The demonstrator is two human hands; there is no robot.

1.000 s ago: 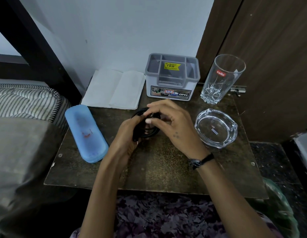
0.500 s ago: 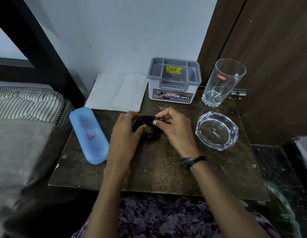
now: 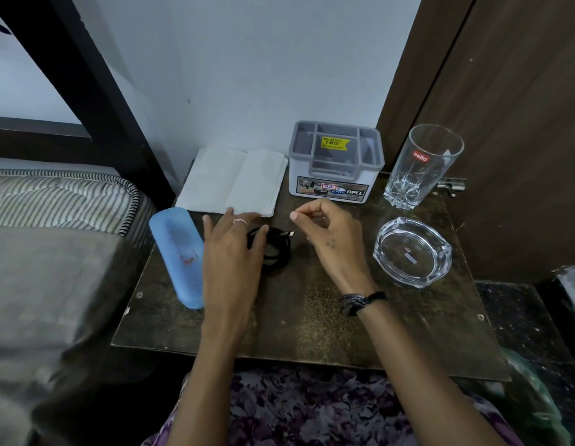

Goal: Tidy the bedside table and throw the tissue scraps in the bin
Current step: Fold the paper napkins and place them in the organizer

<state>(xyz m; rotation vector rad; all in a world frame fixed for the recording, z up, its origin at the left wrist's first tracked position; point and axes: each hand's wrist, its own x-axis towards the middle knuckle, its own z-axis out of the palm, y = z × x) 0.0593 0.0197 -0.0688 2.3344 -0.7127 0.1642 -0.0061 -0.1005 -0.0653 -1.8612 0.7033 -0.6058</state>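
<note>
While both hands hover low, the dark counter [image 3: 311, 323] carries everything. Beside it at left lies the striped bed [image 3: 61, 194]. At the counter's back edge a white tissue [image 3: 234, 180] lies flat and unfolded, touching the wall, with a grey organiser [image 3: 336, 162] just right of it and a glass [image 3: 424, 165] beyond. A blue case [image 3: 180, 252] lies lengthwise at left; a clear ashtray [image 3: 411, 251] sits at right. The left hand [image 3: 231, 255] has its fingers straight, grip released, fingertips reaching the tissue's near edge, thumb on the coiled black cable [image 3: 274, 247]. The right hand [image 3: 331, 235] curls loosely, grasping nothing.
</note>
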